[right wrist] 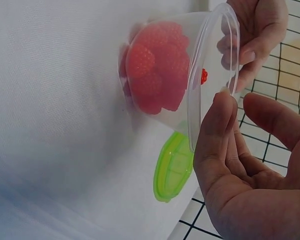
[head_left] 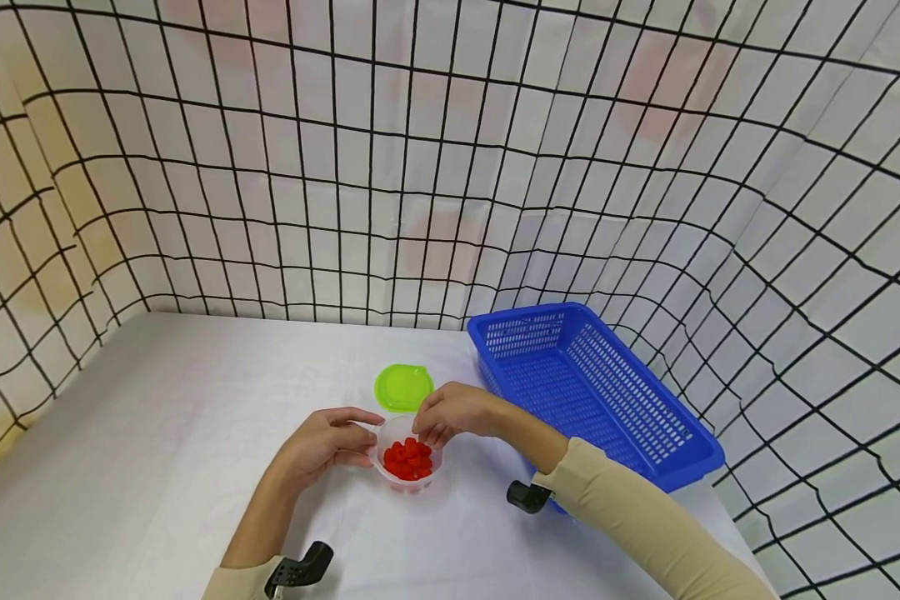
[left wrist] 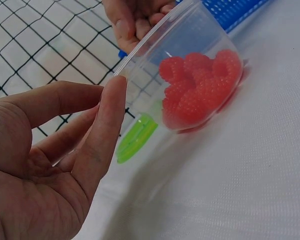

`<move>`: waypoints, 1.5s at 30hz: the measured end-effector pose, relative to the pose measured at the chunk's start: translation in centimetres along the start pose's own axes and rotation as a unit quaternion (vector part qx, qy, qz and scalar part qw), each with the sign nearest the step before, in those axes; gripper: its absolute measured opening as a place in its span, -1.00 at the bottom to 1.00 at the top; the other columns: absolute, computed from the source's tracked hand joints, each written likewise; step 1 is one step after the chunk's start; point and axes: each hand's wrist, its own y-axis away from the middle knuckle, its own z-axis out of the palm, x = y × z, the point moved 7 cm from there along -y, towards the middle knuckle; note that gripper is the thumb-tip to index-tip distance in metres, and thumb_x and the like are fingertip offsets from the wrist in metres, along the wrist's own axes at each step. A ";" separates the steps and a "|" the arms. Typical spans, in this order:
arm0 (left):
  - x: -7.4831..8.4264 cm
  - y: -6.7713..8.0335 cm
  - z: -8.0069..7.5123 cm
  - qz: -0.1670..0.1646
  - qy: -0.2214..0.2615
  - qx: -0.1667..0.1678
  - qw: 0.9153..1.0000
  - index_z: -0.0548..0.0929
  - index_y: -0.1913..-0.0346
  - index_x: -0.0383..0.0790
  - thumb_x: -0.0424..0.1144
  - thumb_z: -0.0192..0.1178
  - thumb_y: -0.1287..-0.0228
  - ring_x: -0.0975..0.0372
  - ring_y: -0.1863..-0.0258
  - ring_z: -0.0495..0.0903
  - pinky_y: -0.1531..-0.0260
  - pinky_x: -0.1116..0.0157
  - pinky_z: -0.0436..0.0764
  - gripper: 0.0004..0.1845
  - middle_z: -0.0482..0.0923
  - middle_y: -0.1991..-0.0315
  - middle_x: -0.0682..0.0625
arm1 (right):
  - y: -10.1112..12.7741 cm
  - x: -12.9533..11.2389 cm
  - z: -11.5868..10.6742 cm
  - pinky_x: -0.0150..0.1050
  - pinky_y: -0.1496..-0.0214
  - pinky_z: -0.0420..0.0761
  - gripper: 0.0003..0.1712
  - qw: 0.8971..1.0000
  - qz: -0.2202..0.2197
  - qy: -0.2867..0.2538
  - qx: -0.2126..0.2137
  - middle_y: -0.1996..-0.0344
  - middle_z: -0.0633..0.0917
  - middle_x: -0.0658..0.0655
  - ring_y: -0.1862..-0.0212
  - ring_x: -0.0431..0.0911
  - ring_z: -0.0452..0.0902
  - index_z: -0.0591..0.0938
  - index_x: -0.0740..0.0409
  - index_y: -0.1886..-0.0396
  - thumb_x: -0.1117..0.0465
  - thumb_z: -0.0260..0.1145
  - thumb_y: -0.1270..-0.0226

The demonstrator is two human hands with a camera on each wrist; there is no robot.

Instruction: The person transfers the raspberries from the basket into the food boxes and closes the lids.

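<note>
A clear plastic cup (head_left: 411, 477) holding red raspberries (head_left: 408, 460) stands on the white table (head_left: 157, 450). My left hand (head_left: 328, 442) holds its near-left rim, thumb (left wrist: 111, 112) against the edge. My right hand (head_left: 453, 412) reaches over the far rim and pinches it, thumb (right wrist: 215, 127) on the edge. In the left wrist view the cup (left wrist: 190, 45) and raspberries (left wrist: 200, 87) fill the centre, with the right hand (left wrist: 135, 17) behind. The right wrist view shows the cup (right wrist: 202, 35), raspberries (right wrist: 155, 65) and left hand (right wrist: 257, 35). One small red berry (right wrist: 204, 76) shows by the rim.
A green lid (head_left: 403, 387) lies flat just behind the cup, also visible as the lid (left wrist: 135, 137) and the lid (right wrist: 172, 167). A blue slotted basket (head_left: 675, 454) stands to the right. Black wire mesh (head_left: 345, 167) over white sheeting fences the table.
</note>
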 end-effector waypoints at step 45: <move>4.3 -5.1 -2.9 -0.051 -0.147 0.144 0.977 0.50 -0.24 -0.56 -0.29 0.04 -0.51 0.13 0.26 0.72 0.17 0.28 0.79 -0.58 0.60 -0.05 -0.39 | -3.2 0.8 -5.4 -0.10 -0.25 0.67 -0.50 0.978 0.088 -0.113 0.153 -0.21 0.57 0.41 -0.24 0.21 0.54 0.52 0.39 -0.29 0.21 0.25 -0.47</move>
